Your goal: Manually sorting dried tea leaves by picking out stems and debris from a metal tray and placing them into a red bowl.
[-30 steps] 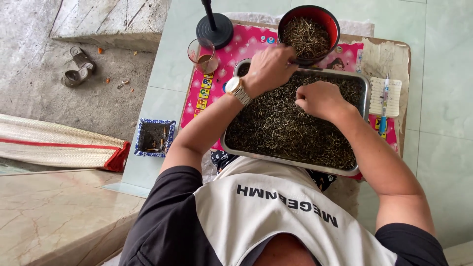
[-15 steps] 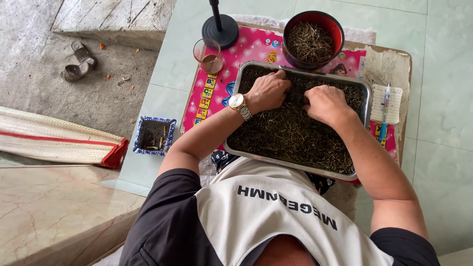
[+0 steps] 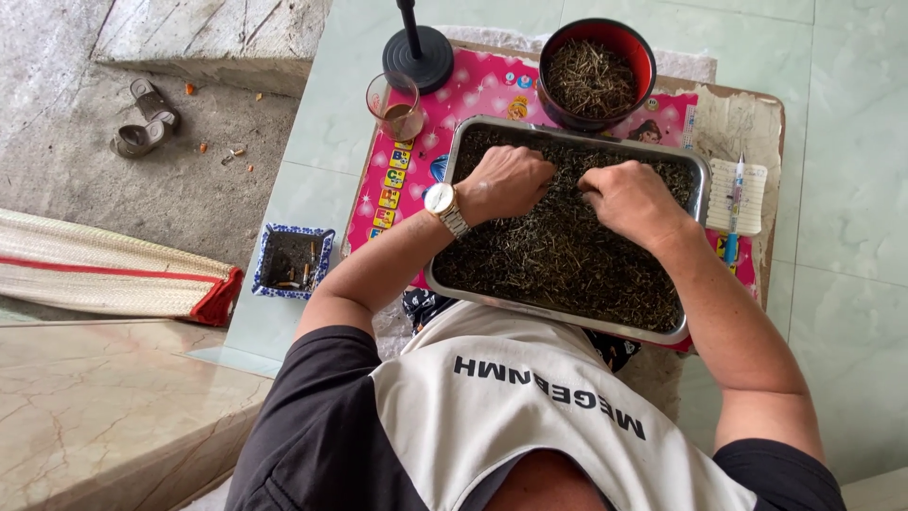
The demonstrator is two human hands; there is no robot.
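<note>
A metal tray (image 3: 549, 310) full of dark dried leaves (image 3: 558, 255) rests in front of me on a pink patterned mat (image 3: 473, 95). My left hand (image 3: 506, 182), with a wristwatch (image 3: 445, 206) on its wrist, lies on the leaves at the tray's far left with its fingers curled in. My right hand (image 3: 632, 197) lies beside it toward the middle, fingertips pinched into the leaves. Beyond the tray stands a red bowl (image 3: 647, 59) holding more of the dried leaves.
A glass (image 3: 397, 106) with brown liquid and a black round stand base (image 3: 418, 59) stand at the mat's far left. A white pad with a pen (image 3: 738, 194) lies right of the tray. On the floor to the left are a blue-patterned square dish (image 3: 291, 260), a rolled mat (image 3: 113, 274) and sandals (image 3: 142, 128).
My left hand has drawn back from near the red bowl down into the tray. My right hand has stayed on the leaves, shifting slightly.
</note>
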